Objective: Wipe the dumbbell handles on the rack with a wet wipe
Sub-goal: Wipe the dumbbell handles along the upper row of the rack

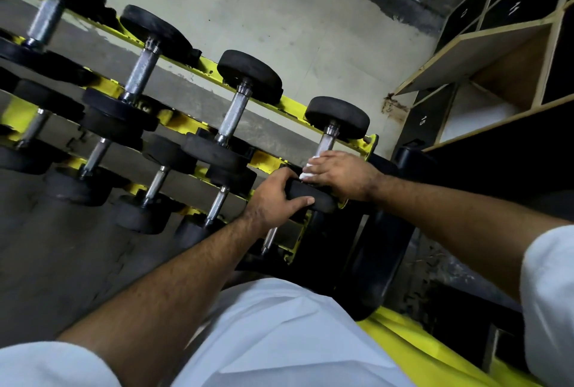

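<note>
A yellow rack (267, 159) holds several black-headed dumbbells with steel handles. At its right end lies one dumbbell (338, 117). My left hand (276, 197) grips that dumbbell's near black head (313, 197). My right hand (338, 173) is wrapped round its steel handle (328, 142) with a white wet wipe (309, 169) under the fingers. Only a small fold of the wipe shows. The upper part of the handle is bare.
More dumbbells (236, 110) fill the rack to the left on three tiers. A wooden shelf unit with numbered black cubbies (484, 76) stands at the right. A black upright (375, 256) sits below the rack's end. My white clothing fills the bottom.
</note>
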